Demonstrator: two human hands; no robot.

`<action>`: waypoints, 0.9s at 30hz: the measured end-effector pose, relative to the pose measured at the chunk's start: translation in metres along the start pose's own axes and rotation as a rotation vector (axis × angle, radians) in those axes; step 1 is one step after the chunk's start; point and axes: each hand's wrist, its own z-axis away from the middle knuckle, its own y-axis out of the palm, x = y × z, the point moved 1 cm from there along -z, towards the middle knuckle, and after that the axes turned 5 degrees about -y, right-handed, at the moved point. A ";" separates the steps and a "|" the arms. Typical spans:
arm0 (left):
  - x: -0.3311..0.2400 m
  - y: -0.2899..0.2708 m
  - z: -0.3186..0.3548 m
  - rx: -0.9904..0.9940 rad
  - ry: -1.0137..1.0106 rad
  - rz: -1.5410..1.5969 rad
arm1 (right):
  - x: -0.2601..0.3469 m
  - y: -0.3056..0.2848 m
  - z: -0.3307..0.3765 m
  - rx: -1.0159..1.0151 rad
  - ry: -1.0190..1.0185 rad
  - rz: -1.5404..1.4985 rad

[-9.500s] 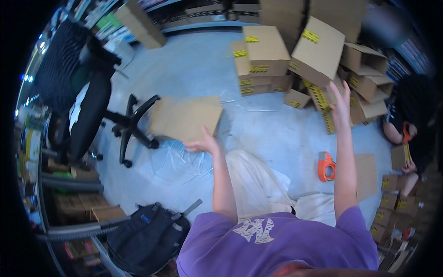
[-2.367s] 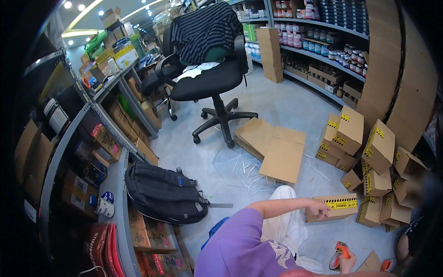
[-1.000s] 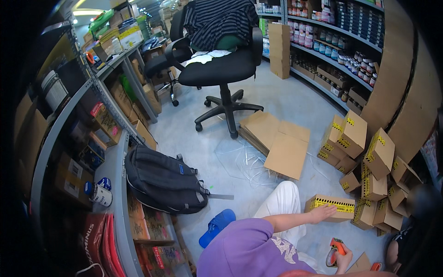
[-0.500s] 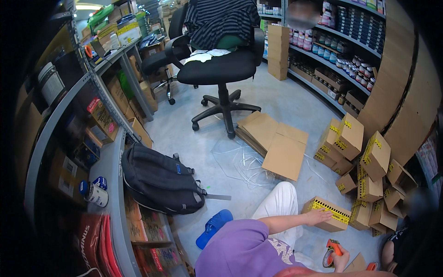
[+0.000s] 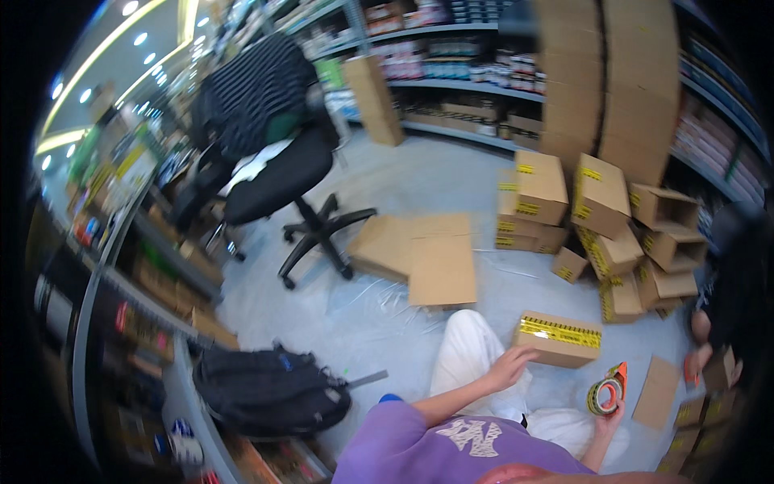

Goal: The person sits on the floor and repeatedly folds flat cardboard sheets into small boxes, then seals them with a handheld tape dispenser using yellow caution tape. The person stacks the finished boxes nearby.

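Note:
A closed cardboard box (image 5: 556, 352) sits on the floor in front of my crossed legs, with yellow-and-black warning tape (image 5: 556, 329) along its top. My left hand (image 5: 511, 368) hovers by the box's left end, fingers stretched out and holding nothing; whether a fingertip touches the box I cannot tell. To the right of my legs, my right hand (image 5: 614, 411) grips an orange tape dispenser (image 5: 620, 373). A roll of yellow-and-black tape (image 5: 599, 397) is mounted on it, its round side turned toward me.
Several taped boxes (image 5: 601, 194) are piled at the right, some open-ended. Flattened cardboard (image 5: 442, 266) lies ahead, and a loose piece (image 5: 655, 391) at right. Another person's hand (image 5: 700, 363) works at far right. A backpack (image 5: 270, 391), an office chair (image 5: 282, 181) and shelving (image 5: 468, 83) stand around.
The view has swung to the right. My left hand has come off the tape on the box's top to its left end. The dispenser in my right hand has turned.

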 end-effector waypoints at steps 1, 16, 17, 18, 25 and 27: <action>-0.001 -0.005 0.023 0.120 -0.112 0.021 | -0.014 -0.002 0.013 -0.006 -0.007 -0.059; 0.001 0.093 0.059 1.061 0.038 0.297 | -0.021 0.008 0.012 -0.058 -0.039 -0.193; 0.001 0.093 0.060 1.068 0.039 0.347 | -0.022 0.016 0.015 -0.060 -0.038 -0.171; -0.005 0.092 0.058 1.088 -0.002 0.398 | -0.023 0.017 0.015 -0.060 -0.029 -0.136; 0.027 0.105 0.073 0.926 0.133 0.551 | -0.016 0.080 0.055 0.019 -0.077 -0.064; 0.032 0.108 0.078 0.839 0.242 0.494 | -0.018 0.066 0.049 0.124 -0.080 -0.035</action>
